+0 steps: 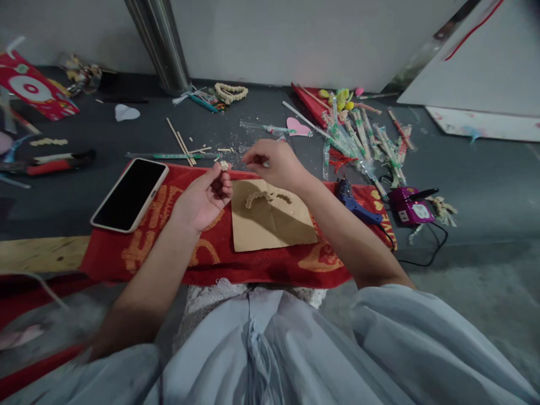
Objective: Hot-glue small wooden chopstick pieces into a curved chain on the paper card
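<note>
The left hand [205, 199] has its thumb and fingertips closed on a small, cream, knobbly piece [224, 166], held up near the far left corner of a square sheet of tan paper [274, 232]. The right hand [276, 163] is just beside it, above the paper's far edge, fingers curled inward – whether they pinch anything, I cannot tell. A curved, cream, bumpy strip [252, 198] lies on the far half of the sheet.

The paper rests on a red towel with orange patterns [261, 273], along the near edge of the dark grey table [147, 126]. A black-screened phone with a pale case [130, 195] lies at the towel's far left corner; a blue glue gun [358, 209] lies near its right edge. Thin wooden sticks [179, 140] lie beyond the towel's far edge – left of the hands.
</note>
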### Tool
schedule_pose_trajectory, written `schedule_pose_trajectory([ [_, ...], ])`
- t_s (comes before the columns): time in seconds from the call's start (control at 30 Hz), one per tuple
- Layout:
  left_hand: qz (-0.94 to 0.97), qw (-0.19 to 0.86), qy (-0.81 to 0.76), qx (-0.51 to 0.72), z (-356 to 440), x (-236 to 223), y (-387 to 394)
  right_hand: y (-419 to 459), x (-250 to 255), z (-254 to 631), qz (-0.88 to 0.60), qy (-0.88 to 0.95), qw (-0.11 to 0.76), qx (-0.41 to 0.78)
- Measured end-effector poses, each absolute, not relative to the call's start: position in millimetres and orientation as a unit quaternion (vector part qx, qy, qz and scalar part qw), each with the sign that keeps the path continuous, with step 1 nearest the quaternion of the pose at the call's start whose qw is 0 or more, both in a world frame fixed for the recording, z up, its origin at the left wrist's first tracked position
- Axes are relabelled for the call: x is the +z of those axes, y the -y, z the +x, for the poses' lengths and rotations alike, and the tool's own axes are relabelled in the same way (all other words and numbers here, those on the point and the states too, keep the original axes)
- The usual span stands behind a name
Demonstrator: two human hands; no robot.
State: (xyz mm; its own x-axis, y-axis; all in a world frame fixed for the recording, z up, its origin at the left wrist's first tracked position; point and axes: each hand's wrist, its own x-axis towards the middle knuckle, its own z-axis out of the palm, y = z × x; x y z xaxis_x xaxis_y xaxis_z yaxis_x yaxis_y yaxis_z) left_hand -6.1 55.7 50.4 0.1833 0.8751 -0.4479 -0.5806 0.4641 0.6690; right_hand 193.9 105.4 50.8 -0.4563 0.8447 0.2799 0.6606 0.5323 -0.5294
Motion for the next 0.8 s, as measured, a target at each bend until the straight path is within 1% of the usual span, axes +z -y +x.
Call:
schedule_pose_trajectory([
  [0.07, 0.177, 0.749, -0.415, 0.485, -5.4, 48.2, -55.6, -100.1, 51.0, 189.4, -0.394, 0.845, 0.305, 0.193],
  [0.13, 0.199, 0.745, -0.414, 0.483, -4.3, 45.9, -55.1, -97.3, 51.6, 185.6, -0.355, 0.850, 0.324, 0.216],
  [0.2, 0.236, 0.735, -0.415, 0.482, -3.0, 43.2, -54.2, -97.1, 52.4, 182.6, -0.340, 0.851, 0.315, 0.246],
  [0.33, 0.279, 0.705, -0.421, 0.499, -0.5, 37.7, -53.1, -98.3, 52.8, 178.7, -0.355, 0.840, 0.285, 0.297],
  [0.43, 0.285, 0.677, -0.434, 0.521, 0.1, 34.0, -53.3, -97.2, 53.3, 177.7, -0.370, 0.820, 0.300, 0.317],
  [0.53, 0.285, 0.667, -0.439, 0.530, -1.2, 30.4, -52.7, -100.0, 55.3, 182.5, -0.427, 0.811, 0.306, 0.259],
  [0.6, 0.301, 0.648, -0.443, 0.541, -2.7, 28.0, -50.7, -108.3, 56.7, 191.7, -0.485, 0.805, 0.283, 0.189],
  [0.67, 0.353, 0.595, -0.452, 0.563, -4.9, 26.1, -47.2, -122.4, 56.9, 205.9, -0.545, 0.790, 0.252, 0.126],
  [0.73, 0.427, 0.518, -0.466, 0.576, -7.6, 25.2, -42.5, -139.3, 54.9, 222.7, -0.597, 0.773, 0.201, 0.074],
  [0.8, 0.487, 0.452, -0.479, 0.573, -10.5, 25.3, -37.4, -153.8, 50.9, 237.9, -0.618, 0.771, 0.149, 0.037],
])
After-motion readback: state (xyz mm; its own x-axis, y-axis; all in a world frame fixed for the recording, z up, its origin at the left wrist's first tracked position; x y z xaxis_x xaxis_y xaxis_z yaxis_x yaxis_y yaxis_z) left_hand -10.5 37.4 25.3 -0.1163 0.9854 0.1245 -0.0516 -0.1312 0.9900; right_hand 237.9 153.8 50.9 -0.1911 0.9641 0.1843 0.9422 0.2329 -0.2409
